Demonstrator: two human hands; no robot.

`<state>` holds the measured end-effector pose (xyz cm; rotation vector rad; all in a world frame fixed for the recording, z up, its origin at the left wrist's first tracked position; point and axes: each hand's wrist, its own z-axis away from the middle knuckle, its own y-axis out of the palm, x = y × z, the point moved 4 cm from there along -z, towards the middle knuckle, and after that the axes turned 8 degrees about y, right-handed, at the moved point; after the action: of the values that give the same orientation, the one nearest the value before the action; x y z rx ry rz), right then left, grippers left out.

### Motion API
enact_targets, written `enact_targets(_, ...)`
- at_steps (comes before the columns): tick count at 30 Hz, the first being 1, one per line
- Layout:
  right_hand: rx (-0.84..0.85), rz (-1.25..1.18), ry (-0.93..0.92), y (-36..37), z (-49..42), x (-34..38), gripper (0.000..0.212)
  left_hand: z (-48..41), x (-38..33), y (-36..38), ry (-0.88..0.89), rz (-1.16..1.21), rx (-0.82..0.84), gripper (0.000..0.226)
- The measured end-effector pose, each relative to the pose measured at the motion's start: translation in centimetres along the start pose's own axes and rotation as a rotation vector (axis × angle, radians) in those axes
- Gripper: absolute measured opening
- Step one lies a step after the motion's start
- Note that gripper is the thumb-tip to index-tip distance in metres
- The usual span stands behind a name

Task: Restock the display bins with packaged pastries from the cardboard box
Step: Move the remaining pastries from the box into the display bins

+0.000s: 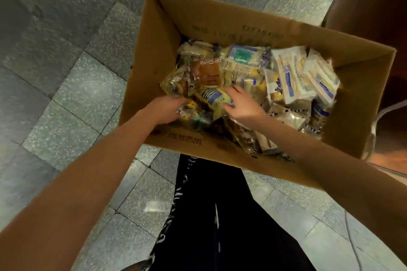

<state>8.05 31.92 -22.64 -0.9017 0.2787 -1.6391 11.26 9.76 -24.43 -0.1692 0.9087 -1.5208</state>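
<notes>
Bare forearms [88, 171] reach into a brown cardboard box [154, 61] of clear-wrapped pastries [207, 75]. My left hand [167, 109] burrows among them, grip hidden; my right hand [242, 103] lies spread on a blue-labelled yellow packet [217, 97]. Slippery wrappers could slip from a hasty grab.

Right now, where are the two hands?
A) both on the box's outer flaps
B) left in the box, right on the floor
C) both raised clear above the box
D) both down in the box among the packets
D: the left hand and the right hand both reach past the near wall of the cardboard box and lie among the packaged pastries.
</notes>
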Motion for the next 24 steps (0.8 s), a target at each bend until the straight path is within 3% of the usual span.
enact_targets(8, -0.311, 0.022, -0.132, -2.4, -8.5, 2.7, 0.049, -3.6, 1.7, 3.1, 0.227, -0.286, 0.092, 0.05)
enact_targets(16, -0.246, 0.184, -0.175, -0.5, -15.1, 4.7, 0.054, -4.8, 3.8, 5.6, 0.281, -0.306, 0.113, 0.061)
enact_targets(24, -0.317, 0.247, -0.123, -0.7, -16.9, 3.8, 0.05, -4.8, 4.5, 5.7, 0.172, -0.012, -0.003, 0.012)
